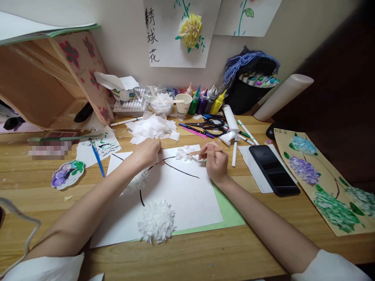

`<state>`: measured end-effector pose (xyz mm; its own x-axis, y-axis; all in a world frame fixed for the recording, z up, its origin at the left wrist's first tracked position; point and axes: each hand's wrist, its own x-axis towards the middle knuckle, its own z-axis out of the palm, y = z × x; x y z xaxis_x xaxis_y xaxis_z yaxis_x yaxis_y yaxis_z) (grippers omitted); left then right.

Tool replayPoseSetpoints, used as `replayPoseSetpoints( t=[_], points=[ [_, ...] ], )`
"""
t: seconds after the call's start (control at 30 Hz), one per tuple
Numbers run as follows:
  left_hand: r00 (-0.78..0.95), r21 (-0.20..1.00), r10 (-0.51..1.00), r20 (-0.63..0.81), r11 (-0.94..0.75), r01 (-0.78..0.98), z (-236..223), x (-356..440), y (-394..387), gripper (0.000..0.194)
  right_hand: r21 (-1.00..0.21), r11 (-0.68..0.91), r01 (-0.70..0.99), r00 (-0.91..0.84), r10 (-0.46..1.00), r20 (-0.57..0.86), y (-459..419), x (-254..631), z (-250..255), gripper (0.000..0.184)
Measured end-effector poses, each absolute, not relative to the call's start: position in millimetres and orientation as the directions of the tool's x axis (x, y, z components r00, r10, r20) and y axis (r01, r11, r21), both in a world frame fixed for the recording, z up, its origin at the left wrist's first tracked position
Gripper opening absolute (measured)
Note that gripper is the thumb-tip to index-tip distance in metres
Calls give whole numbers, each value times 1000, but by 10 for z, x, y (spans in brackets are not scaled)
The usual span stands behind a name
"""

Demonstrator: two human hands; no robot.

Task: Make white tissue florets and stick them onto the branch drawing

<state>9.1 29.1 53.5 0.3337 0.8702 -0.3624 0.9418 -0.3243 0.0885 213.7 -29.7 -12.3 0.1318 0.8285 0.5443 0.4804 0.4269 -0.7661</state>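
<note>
My right hand [216, 162] grips a flat wooden craft stick [195, 152]. The stick's tip touches a small cluster of white tissue paper pieces [183, 153] at the top of a white sheet [187, 199]. At the sheet's upper edge is my left hand [148, 154], its fingers curled; what they may hold is hidden. Just beyond it lies a heap of white tissue squares [152, 127]. Black branch lines [181, 171] run across the sheet. A large white tissue flower [156, 221] sits at its near edge, and a smaller one [139, 180] is partly behind my left forearm.
Scissors [209, 125], pens and a white tube [231, 117] lie behind the sheet. Paint bottles [202, 103], a paper cup [183, 104] and a bowl [162, 106] stand farther back. A phone [274, 169] and a flower picture [328, 183] lie right; a paint palette [68, 174] left.
</note>
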Motion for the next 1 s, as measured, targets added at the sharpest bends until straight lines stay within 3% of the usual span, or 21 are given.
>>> replayPoseSetpoints(
  t=[0.37,0.73,1.0],
  points=[
    [364,81,863,-351,-360,930,536,89,279,29,-787,472,396,265,762,591,-339,2124,-142,39],
    [374,111,848,-376,-359,927,525,92,290,23,-682,458,570,76,797,599,-298,2142,-148,37],
    [373,129,848,-378,-351,928,519,92,293,23,-770,378,514,170,835,523,-274,2092,-110,38]
  ],
)
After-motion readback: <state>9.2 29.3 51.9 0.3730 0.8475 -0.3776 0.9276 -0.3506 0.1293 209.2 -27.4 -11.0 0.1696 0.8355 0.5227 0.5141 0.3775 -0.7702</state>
